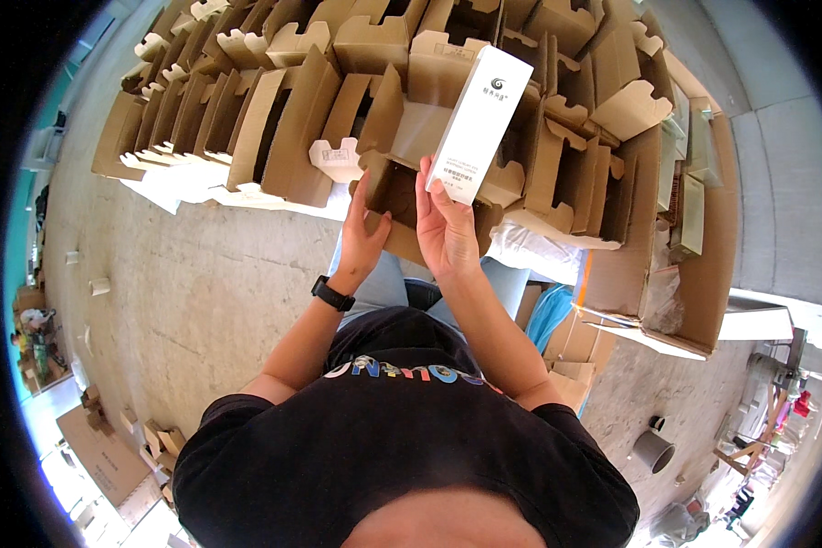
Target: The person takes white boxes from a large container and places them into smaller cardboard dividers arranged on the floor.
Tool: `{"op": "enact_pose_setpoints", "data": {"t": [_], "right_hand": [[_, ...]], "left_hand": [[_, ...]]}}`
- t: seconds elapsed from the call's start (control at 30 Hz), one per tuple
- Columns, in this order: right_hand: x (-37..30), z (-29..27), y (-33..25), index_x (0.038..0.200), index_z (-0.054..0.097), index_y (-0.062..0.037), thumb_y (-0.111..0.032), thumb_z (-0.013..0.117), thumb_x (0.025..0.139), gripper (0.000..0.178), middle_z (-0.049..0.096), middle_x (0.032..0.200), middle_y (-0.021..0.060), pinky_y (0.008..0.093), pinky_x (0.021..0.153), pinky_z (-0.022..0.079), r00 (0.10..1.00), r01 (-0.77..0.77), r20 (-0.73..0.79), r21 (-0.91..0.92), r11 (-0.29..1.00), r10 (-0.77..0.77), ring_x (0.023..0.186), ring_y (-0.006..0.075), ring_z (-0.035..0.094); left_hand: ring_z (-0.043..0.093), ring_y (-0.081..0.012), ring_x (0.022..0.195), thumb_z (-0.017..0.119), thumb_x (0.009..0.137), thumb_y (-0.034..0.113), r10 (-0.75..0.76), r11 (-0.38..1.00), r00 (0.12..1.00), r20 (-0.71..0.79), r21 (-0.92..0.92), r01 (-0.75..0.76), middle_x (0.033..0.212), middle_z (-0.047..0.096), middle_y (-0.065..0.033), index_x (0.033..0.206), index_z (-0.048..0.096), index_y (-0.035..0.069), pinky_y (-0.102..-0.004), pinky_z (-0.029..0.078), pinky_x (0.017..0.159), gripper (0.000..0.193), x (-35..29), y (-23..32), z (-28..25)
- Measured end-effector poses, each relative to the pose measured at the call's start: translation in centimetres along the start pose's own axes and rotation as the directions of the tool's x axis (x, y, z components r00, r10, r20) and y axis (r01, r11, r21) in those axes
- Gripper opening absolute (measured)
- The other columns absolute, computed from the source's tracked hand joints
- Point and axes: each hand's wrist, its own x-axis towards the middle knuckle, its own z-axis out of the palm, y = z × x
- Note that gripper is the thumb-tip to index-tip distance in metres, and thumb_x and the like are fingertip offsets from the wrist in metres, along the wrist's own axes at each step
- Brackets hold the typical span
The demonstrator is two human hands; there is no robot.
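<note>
A tall, slim white carton (480, 123) with dark printing stands tilted up in my right hand (447, 233). The thumb lies on its front near the bottom end, and the fingers are behind and beside it. My left hand (365, 242) grips the left side of a small open brown cardboard box (406, 239), with the thumb near its front wall. That box lies in front of me, partly behind the right hand. Its inside is dark, and I cannot make out what it holds.
Rows of open brown cardboard boxes (288, 123) fill the surface ahead. At the right stands a larger carton (616, 274) with white cartons (690, 215) in it. A blue plastic bag (550, 315) hangs below. A grey bin (653, 450) stands on the concrete floor.
</note>
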Motion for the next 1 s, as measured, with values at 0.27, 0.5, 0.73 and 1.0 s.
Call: {"op": "enact_pose_setpoints", "data": {"t": [0.27, 0.5, 0.73, 1.0], "right_hand": [[0.1, -0.2, 0.1, 0.124, 0.051, -0.0038, 0.005, 0.063, 0.087, 0.040, 0.056, 0.125, 0.0078, 0.0298, 0.107, 0.044, 1.000, 0.000, 0.001, -0.018, 1.000, 0.000, 0.122, 0.0182, 0.052], [0.0, -0.2, 0.2, 0.124, 0.051, -0.0048, 0.004, 0.062, 0.088, 0.039, 0.056, 0.124, 0.0072, 0.0297, 0.106, 0.045, 1.000, -0.002, 0.007, -0.027, 1.000, 0.002, 0.121, 0.0178, 0.053], [-0.5, -0.2, -0.2, 0.128, 0.043, -0.0036, -0.003, 0.062, 0.090, 0.042, 0.054, 0.125, 0.0096, 0.0312, 0.097, 0.050, 0.997, 0.080, 0.026, -0.179, 0.981, -0.076, 0.118, 0.0226, 0.056], [-0.8, -0.2, -0.9, 0.128, 0.044, -0.0029, -0.009, 0.062, 0.092, 0.041, 0.057, 0.121, 0.0103, 0.0306, 0.086, 0.054, 0.971, 0.232, 0.038, -0.412, 0.881, -0.237, 0.108, 0.0235, 0.061]], "left_hand": [[0.043, -0.0278, 0.130, 0.060, 0.085, 0.003, 0.023, 0.999, 1.000, -0.007, 0.040, -0.022, 0.145, 0.040, -0.0174, 0.149, 0.027, 0.010, -0.0366, 0.037, 0.103, 0.073, 0.0, 0.2, -0.1], [0.050, -0.0250, 0.118, 0.060, 0.084, 0.003, 0.027, 0.999, 1.000, -0.015, 0.026, -0.027, 0.142, 0.044, -0.0158, 0.149, 0.028, 0.010, -0.0335, 0.040, 0.098, 0.073, 0.0, 0.3, 0.0], [0.048, -0.0276, 0.123, 0.061, 0.084, 0.003, 0.053, 0.998, 0.998, -0.025, 0.040, -0.052, 0.140, 0.045, -0.0184, 0.148, 0.029, 0.010, -0.0346, 0.040, 0.099, 0.072, 0.1, 0.2, 0.0], [0.046, -0.0312, 0.127, 0.061, 0.085, 0.004, 0.103, 0.993, 0.994, -0.032, 0.055, -0.101, 0.140, 0.045, -0.0199, 0.148, 0.029, 0.010, -0.0379, 0.041, 0.099, 0.071, 0.1, -0.4, 0.1]]}}
